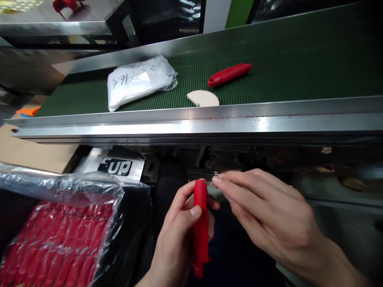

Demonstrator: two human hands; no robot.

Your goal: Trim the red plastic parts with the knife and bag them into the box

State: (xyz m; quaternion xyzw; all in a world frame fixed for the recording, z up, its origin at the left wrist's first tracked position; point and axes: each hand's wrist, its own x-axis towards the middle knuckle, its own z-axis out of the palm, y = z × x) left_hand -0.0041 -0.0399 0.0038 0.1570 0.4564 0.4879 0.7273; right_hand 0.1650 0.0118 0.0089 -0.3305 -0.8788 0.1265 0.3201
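My left hand is wrapped round a long red plastic part, held upright at the lower centre with the thumb across its side. From the right, my right hand pinches a small metal blade between thumb and fingers. The blade's tip is at the upper end of the red part. Another red part lies on the green ribbed conveyor belt, beyond both hands. Near it is a pale half-round piece by the belt's front edge.
A white wrapped bundle lies on the belt's left side. The metal rail runs across in front of my hands. At lower left, a plastic-lined box holds several bagged red parts. A metal table stands at the back left.
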